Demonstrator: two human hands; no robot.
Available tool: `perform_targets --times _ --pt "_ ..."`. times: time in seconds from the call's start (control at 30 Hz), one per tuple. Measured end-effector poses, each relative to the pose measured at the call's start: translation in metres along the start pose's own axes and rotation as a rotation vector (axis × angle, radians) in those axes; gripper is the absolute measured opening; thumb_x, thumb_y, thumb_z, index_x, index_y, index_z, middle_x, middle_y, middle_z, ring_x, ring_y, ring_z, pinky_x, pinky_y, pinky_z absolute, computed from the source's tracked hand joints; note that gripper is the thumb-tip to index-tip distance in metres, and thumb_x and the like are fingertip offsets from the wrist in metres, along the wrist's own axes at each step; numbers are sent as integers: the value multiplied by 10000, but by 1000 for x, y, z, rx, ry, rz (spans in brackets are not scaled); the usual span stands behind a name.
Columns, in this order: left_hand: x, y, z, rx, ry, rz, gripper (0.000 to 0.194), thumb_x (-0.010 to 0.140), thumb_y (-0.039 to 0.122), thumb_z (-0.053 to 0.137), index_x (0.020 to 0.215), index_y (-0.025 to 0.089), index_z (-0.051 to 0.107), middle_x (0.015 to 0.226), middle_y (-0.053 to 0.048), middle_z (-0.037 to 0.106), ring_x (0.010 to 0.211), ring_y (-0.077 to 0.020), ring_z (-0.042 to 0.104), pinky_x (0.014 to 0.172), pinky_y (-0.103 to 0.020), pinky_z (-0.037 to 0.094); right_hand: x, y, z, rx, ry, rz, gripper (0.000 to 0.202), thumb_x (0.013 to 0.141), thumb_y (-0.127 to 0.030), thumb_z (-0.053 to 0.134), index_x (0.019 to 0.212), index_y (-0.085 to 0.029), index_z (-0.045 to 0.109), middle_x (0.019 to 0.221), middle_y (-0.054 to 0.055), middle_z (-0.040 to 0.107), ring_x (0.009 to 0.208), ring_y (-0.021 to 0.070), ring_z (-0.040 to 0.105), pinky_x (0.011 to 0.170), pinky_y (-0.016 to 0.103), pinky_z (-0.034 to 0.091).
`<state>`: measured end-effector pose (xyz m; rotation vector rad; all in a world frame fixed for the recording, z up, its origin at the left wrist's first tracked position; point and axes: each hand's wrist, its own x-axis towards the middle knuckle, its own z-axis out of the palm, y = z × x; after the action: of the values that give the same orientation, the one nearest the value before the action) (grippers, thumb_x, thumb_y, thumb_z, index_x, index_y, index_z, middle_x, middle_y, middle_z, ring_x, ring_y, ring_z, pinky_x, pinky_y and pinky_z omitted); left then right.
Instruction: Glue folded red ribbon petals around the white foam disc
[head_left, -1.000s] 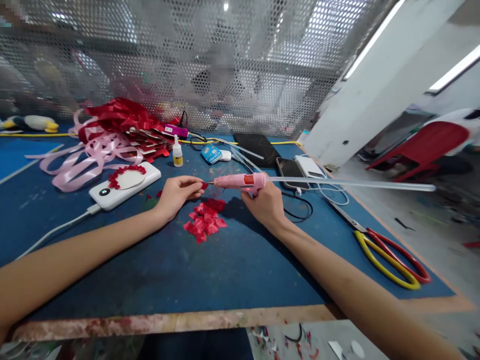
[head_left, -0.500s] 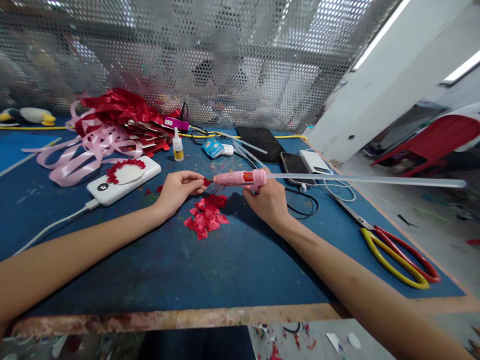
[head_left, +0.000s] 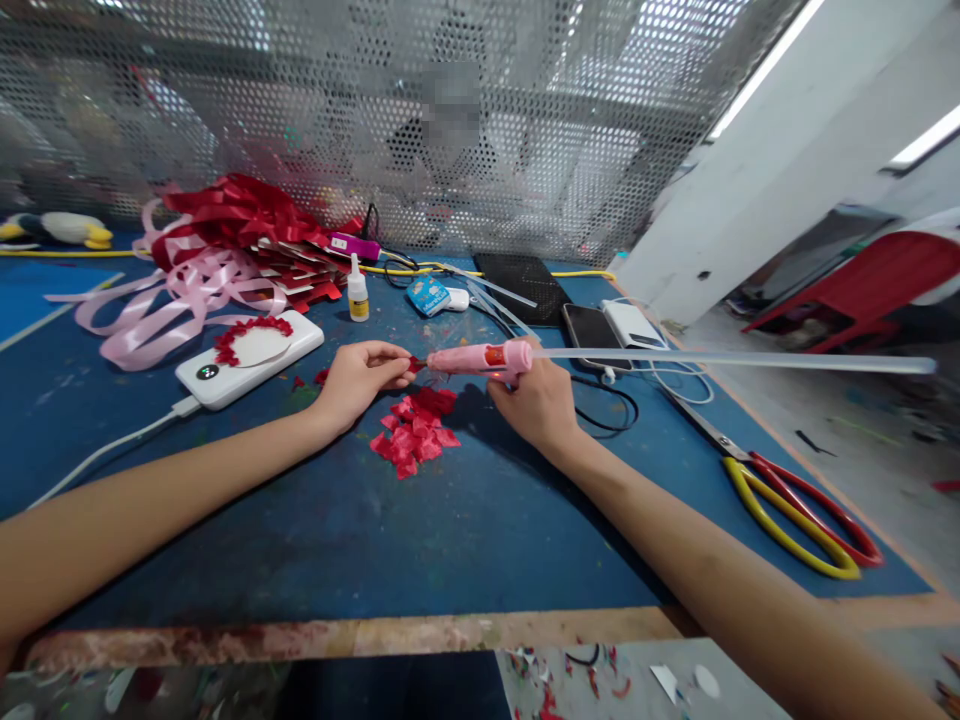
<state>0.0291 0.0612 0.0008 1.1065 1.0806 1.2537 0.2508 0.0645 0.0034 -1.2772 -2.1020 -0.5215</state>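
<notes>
My right hand point(head_left: 536, 400) is closed around the handle of a pink hot glue gun point(head_left: 472, 358). A long clear glue stick point(head_left: 720, 358) juts out of its back to the right. Between the fingertips of my left hand point(head_left: 364, 380) is a small red petal point(head_left: 415, 364), and the gun's nozzle is right at it; whether they touch I cannot tell. Just below lies a loose pile of red petals point(head_left: 416, 435) on the blue table. To the left, a white disc point(head_left: 261, 346) partly edged with red petals rests on a white power bank point(head_left: 247, 375).
Large scissors point(head_left: 795, 510) with yellow and red handles lie at the right. Behind my hands are a glue bottle point(head_left: 358, 292), a phone point(head_left: 595, 333) and cables. Red and pink ribbons point(head_left: 187, 290) are heaped back left, before a perforated metal screen point(head_left: 337, 120).
Both hands, the glue gun and the petal keep nearly the same place. The whole view has shifted very slightly.
</notes>
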Motion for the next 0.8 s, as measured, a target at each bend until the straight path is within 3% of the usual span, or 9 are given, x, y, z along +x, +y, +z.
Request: perform_targets --times 0.57,0.8 --pt "-1 1 0 7 0 3 235 600 272 745 753 118 656 634 -33 686 607 -129 648 643 -249 535 0 -1 -1 -1 -36 66 222 711 -213 478 906 -164 572 804 76 622 622 187 531 495 275 311" --pt "-1 0 0 15 -5 12 235 603 279 742 752 122 651 632 -22 680 612 -128 650 642 -240 534 2 2 2 86 -25 218 269 737 -283 524 974 -160 554 853 96 609 739 230 562 570 304 391"
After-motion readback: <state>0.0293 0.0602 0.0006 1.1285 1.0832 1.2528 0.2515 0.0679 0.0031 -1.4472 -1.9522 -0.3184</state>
